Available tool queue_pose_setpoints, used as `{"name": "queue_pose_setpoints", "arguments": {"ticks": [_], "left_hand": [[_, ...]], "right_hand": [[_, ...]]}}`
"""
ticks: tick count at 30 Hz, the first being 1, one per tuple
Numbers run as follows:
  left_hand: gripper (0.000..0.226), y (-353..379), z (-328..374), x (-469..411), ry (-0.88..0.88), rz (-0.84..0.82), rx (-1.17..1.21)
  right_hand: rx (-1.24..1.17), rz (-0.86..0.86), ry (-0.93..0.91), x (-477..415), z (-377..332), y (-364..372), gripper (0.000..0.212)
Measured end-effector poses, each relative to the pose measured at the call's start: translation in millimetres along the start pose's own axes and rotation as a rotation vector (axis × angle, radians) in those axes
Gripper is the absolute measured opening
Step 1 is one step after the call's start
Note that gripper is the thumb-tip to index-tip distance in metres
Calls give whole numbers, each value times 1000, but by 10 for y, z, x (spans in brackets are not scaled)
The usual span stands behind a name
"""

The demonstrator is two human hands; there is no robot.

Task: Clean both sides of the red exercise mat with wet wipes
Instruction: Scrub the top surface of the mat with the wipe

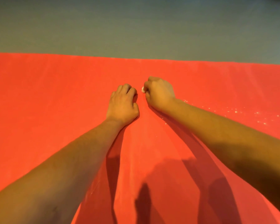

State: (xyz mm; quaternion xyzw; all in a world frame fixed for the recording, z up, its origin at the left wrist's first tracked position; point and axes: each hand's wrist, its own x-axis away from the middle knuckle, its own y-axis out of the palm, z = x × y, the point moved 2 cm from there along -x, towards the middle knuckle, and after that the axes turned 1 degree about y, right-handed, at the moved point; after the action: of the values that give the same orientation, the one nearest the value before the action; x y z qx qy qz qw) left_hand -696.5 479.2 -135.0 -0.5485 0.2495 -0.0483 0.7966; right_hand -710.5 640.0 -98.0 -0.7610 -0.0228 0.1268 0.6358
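Red vinyl fills most of the head view: the red mat (55,94) lies spread flat on a grey floor (136,29), its far edge running straight across just beyond the person's reach. Both bare arms stretch forward over it. The left hand (122,105) rests on the mat with its fingers curled under, holding nothing that I can see; it looks like a brace. Just beside it, close but not touching, the right hand (159,92) is closed around a small wad of wet wipe (142,89), and only a pale corner of it peeps out by the thumb, down against the surface. So the two hands sit near each other at the middle of the mat, short of its far edge, with the mat directly beneath both. As for progress, I judge the wiping of this face to be under way and not finished: a scatter of white specks (257,113) lies on the mat well off to the right, past the right forearm, and faint pale streaks show near the far edge. Whether this is the first face or the second I cannot tell from here. Nothing shows the mat's underside, so at the least the specked patch remains.
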Motion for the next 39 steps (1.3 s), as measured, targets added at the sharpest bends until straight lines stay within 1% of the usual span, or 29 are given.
{"name": "queue_pose_setpoints", "arguments": {"ticks": [5, 8, 11, 15, 17, 20, 26, 29, 31, 34, 36, 39], "left_hand": [[35, 50, -21, -6, 4, 36, 15], [32, 59, -39, -12, -2, 46, 37], [29, 57, -43, -11, 6, 53, 51], [25, 63, -40, 3, -10, 63, 58], [22, 49, -40, -5, -24, 58, 49], [21, 47, -32, 8, -27, 42, 18], [24, -1, 6, 39, -33, 7, -34], [27, 3, 30, 110, -42, -23, -45], [30, 1, 41, 143, -40, -65, -47], [34, -61, 79, 159, -62, -179, -55], [36, -111, 134, 196, -76, -239, -63], [38, -195, 225, 327, -88, -311, -79]], "right_hand": [[-89, -7, -163, 814, -188, -74, 19], [-101, -55, -237, 947, -179, -116, 19], [-76, -57, -177, 628, -74, -98, 21], [17, -40, 20, 138, 75, -68, 24], [27, -41, 32, 163, 46, -70, 25], [1, -28, -26, 504, -65, -113, 24], [-78, -74, -249, 1423, -276, -211, 16], [-99, -110, -326, 1623, -304, -276, 15], [-76, -124, -298, 1482, -271, -275, 17], [-24, -116, -140, 1064, -185, -245, 22], [14, -126, -61, 942, -182, -216, 22], [20, -128, -49, 1107, -277, -231, 21]]}}
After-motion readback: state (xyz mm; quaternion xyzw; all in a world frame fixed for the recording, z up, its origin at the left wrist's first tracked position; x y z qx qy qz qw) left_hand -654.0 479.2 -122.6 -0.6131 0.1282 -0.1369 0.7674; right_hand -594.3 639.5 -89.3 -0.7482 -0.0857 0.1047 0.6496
